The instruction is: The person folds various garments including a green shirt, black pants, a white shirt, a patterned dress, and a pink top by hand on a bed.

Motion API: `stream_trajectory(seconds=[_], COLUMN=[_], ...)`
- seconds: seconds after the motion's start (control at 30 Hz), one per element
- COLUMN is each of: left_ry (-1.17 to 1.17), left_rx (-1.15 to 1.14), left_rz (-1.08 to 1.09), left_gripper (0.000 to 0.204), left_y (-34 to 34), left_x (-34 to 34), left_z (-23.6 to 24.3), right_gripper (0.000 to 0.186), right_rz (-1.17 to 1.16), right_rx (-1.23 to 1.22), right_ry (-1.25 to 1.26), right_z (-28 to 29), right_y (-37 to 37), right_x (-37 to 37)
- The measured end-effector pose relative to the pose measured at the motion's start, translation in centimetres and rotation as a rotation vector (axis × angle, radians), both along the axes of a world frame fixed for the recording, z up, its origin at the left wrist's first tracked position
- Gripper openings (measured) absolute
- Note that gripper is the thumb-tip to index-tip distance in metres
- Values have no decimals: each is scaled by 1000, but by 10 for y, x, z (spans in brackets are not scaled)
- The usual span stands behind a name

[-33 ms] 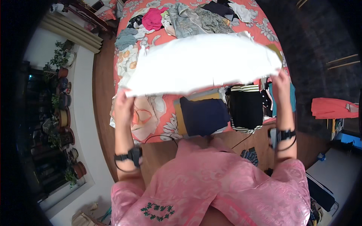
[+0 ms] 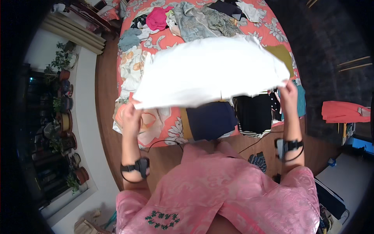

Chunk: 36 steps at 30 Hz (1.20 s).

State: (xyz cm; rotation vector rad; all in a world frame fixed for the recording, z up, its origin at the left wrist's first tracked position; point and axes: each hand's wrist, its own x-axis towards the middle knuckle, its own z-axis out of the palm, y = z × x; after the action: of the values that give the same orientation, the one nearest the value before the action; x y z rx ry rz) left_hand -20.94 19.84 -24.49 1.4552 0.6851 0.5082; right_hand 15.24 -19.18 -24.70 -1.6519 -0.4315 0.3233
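Near edge of the bed: a folded navy garment, a black one on its right, perhaps kept within reach. Beyond, left hand and right hand pinch opposite ends of the white cloth, presumably spreading it over the bed's middle. Farther lie rumpled clothes.

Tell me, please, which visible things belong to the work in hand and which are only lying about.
In the work:
white cloth, held out by left hand and right hand
likely also navy garment and black garment, folded on the bed

Lying about:
blue patterned item on the floor
potted plants, left
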Motion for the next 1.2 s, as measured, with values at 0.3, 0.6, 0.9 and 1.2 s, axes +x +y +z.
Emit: stream_trajectory(seconds=[0.3, 0.6, 0.9, 1.2], left_ry=[656, 795, 766, 680], left_rx=[-556, -164, -636, -657], left_rz=[-191, -123, 266, 296], left_gripper=[26, 26, 25, 25], left_y=[-140, -131, -165, -147], left_x=[-101, -168, -133, -78], left_z=[-180, -297, -249, -224], right_gripper=[19, 16, 28, 41], right_rz=[146, -214, -359, -292], right_rx=[-782, -487, -683, -949], right_ry=[50, 292, 43, 214], right_z=[-231, -285, -350, -420], right_y=[-146, -113, -18, -27], right_x=[-129, -25, 84, 145])
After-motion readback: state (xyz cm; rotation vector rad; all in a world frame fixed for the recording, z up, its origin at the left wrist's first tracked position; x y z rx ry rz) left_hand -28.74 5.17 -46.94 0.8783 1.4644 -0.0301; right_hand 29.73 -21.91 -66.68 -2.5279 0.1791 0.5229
